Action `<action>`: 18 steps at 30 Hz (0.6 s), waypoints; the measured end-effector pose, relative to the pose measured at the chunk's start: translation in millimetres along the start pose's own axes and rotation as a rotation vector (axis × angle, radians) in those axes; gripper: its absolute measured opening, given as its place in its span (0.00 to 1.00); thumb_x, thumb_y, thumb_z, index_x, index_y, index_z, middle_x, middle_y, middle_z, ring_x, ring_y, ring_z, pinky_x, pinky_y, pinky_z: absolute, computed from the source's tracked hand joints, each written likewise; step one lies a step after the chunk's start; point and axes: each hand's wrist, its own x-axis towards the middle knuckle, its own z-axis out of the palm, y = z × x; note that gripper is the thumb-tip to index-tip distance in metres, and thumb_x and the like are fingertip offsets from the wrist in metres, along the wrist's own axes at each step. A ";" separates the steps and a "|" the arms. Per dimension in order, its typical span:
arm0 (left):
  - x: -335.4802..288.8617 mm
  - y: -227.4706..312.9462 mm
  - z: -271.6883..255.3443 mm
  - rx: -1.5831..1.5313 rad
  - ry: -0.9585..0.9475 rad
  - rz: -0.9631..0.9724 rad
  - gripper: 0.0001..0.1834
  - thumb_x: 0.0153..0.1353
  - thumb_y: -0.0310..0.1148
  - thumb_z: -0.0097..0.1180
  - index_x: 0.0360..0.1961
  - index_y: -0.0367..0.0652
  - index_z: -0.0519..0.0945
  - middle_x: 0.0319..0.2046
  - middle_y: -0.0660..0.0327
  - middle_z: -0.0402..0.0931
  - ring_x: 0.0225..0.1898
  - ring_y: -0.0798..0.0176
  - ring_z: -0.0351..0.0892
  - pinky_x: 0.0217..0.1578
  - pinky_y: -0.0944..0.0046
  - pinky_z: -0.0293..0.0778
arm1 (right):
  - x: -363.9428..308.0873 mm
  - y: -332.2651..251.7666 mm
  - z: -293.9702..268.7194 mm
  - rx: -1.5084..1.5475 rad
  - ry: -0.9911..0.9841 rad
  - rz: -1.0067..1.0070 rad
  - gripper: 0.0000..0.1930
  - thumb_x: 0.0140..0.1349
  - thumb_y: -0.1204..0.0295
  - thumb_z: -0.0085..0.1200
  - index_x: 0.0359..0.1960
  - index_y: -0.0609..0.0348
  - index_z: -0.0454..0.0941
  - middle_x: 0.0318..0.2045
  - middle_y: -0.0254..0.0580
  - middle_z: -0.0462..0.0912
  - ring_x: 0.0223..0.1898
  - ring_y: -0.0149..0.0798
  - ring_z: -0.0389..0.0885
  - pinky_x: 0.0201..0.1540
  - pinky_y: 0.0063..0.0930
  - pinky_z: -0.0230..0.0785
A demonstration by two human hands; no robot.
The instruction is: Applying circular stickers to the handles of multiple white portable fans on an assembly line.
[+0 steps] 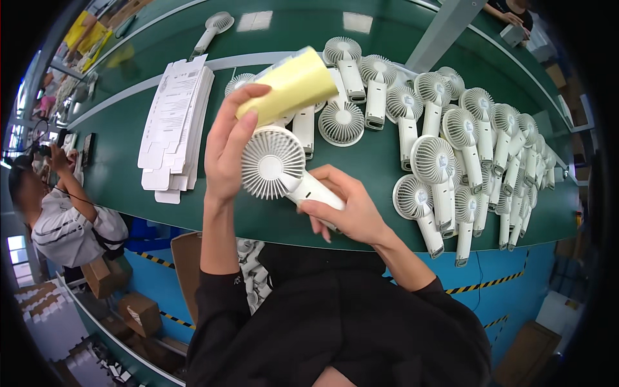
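Note:
My right hand is closed around the handle of a white handheld fan, its round grille tilted up to the left. My left hand pinches a curled yellow sheet between thumb and fingers, just above the fan's head. A strip of clear film seems to show along the sheet's far edge. The yellow sheet partly hides some white fans lying behind it, among them a fan with its grille toward me. Whether my left fingers also touch the held fan's rim, I cannot tell.
A stack of flat white printed cartons lies left on the green table. Many white fans crowd the right side. One fan rests on the far surface. A metal post rises behind. A co-worker sits at left.

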 end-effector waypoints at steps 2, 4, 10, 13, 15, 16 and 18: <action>5.2 0.2 8.4 0.029 0.111 0.102 0.16 0.72 0.35 0.47 0.54 0.36 0.72 0.47 0.58 0.74 0.47 0.70 0.72 0.49 0.71 0.68 | -3.5 0.0 -1.8 -0.019 -0.011 -0.007 0.12 0.65 0.74 0.56 0.45 0.65 0.68 0.38 0.45 0.80 0.29 0.29 0.80 0.25 0.21 0.74; 11.6 -0.1 0.3 0.099 0.203 0.170 0.15 0.71 0.34 0.48 0.53 0.36 0.73 0.46 0.59 0.75 0.46 0.70 0.73 0.49 0.71 0.68 | -4.8 5.6 -9.1 0.036 0.061 -0.041 0.13 0.65 0.73 0.56 0.45 0.65 0.68 0.38 0.45 0.80 0.29 0.29 0.80 0.26 0.22 0.74; 2.6 -0.3 -21.7 0.250 0.423 0.367 0.15 0.70 0.29 0.49 0.55 0.33 0.74 0.52 0.55 0.75 0.53 0.65 0.74 0.56 0.65 0.68 | -20.6 16.7 -25.9 0.220 0.265 -0.107 0.16 0.65 0.73 0.56 0.49 0.68 0.68 0.40 0.47 0.81 0.36 0.31 0.81 0.41 0.25 0.76; -15.1 -8.6 -16.1 0.334 0.366 0.282 0.19 0.70 0.27 0.48 0.60 0.33 0.71 0.58 0.54 0.72 0.57 0.63 0.72 0.59 0.63 0.66 | -30.5 24.4 -28.3 0.237 0.328 -0.084 0.16 0.65 0.72 0.57 0.49 0.67 0.69 0.40 0.46 0.81 0.37 0.30 0.80 0.43 0.24 0.75; -29.0 -15.3 -15.2 0.348 0.299 0.222 0.22 0.70 0.26 0.46 0.64 0.33 0.68 0.60 0.53 0.70 0.59 0.62 0.71 0.60 0.62 0.65 | -36.2 29.1 -30.5 0.221 0.362 -0.060 0.16 0.65 0.72 0.58 0.49 0.67 0.69 0.40 0.46 0.82 0.37 0.30 0.80 0.43 0.24 0.74; -34.7 -18.7 -12.3 0.343 0.284 0.201 0.22 0.70 0.26 0.46 0.64 0.33 0.68 0.61 0.53 0.70 0.59 0.62 0.71 0.60 0.62 0.65 | -37.9 30.6 -31.6 0.195 0.380 -0.042 0.16 0.64 0.72 0.58 0.49 0.66 0.69 0.40 0.45 0.82 0.37 0.29 0.80 0.43 0.24 0.74; -43.9 -26.3 -12.8 0.353 0.248 0.158 0.22 0.70 0.26 0.46 0.64 0.33 0.68 0.61 0.52 0.70 0.60 0.62 0.71 0.60 0.64 0.66 | -41.4 34.9 -29.7 0.193 0.413 -0.039 0.17 0.64 0.72 0.59 0.49 0.66 0.70 0.39 0.44 0.82 0.36 0.29 0.80 0.43 0.23 0.73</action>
